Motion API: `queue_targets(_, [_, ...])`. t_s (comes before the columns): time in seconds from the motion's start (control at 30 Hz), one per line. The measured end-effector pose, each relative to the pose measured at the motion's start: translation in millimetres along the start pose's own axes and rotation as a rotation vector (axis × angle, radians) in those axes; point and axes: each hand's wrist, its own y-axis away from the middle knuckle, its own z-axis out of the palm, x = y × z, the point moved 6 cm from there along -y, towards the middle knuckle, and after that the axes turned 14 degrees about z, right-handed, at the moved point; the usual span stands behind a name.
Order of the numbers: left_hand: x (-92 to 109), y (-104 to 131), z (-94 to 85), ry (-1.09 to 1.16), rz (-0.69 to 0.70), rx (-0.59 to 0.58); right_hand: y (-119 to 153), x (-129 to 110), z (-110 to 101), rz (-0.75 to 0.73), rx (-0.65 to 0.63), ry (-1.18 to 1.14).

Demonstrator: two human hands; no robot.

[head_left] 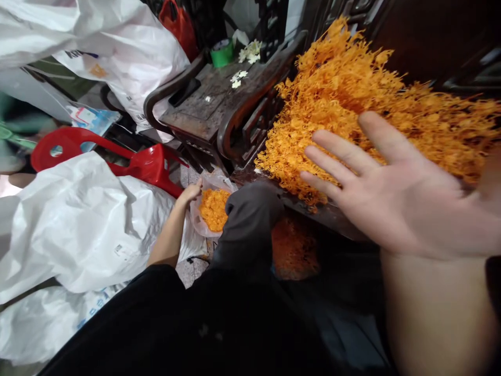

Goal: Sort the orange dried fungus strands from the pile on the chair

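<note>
My right hand (407,193) is raised close to the camera, palm showing and fingers spread, with nothing in it. Behind it a large heap of orange, stringy plant-like pieces (336,89) lies on a dark wooden bench. Down at the centre-left, my left hand (191,192) is at the rim of a thin clear plastic bag (200,224). Its fingers are pressed together on the bag's edge. Orange pieces (214,209) fill part of the bag, which stands on the floor beside my knee.
Dark wooden armrest table (195,112) holds green tape (222,53) and pale flowers (250,51). Large white sacks (78,219) and a red plastic stool-like object (151,164) are at left. Another person's blurred green sleeve (23,117) shows at the left edge. A reddish bag (295,248) sits under the bench.
</note>
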Motion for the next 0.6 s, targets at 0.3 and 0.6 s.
queue_targets(0.3, [290, 0, 13.7, 0.048, 1.052, -0.222, 21, -69, -91, -0.462, 0.644, -0.032])
queue_targets(0.6, [365, -59, 185.7, -0.518, 0.992, -0.439, -47, -24, -185, 0.24, 0.706, 1.34])
